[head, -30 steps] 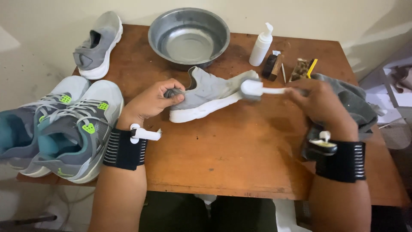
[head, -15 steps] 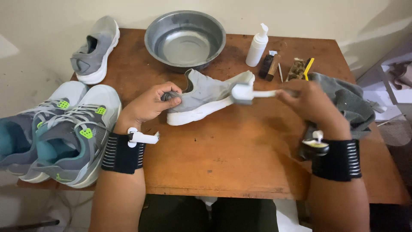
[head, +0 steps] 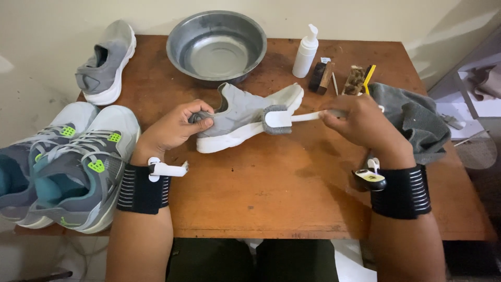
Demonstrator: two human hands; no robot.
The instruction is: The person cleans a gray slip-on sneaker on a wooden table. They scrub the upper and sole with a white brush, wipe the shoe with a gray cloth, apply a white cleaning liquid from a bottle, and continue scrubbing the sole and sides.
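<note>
A grey slip-on shoe (head: 241, 116) with a white sole lies on its side in the middle of the wooden table (head: 271, 198). My left hand (head: 175, 127) grips its heel. My right hand (head: 362, 125) holds a white-handled brush (head: 278, 119) whose dark bristles press against the shoe's upper near the toe. Both wrists wear black bands.
A metal bowl (head: 216, 44) stands at the back, a white pump bottle (head: 305, 52) and small brushes (head: 342, 78) beside it. A grey cloth (head: 415, 117) lies at the right. The matching grey shoe (head: 104, 62) sits back left; two grey-and-green sneakers (head: 68, 162) sit at the left edge.
The brush has slid from the toe tip leftward along the shoe's upper. My left hand keeps its hold on the heel.
</note>
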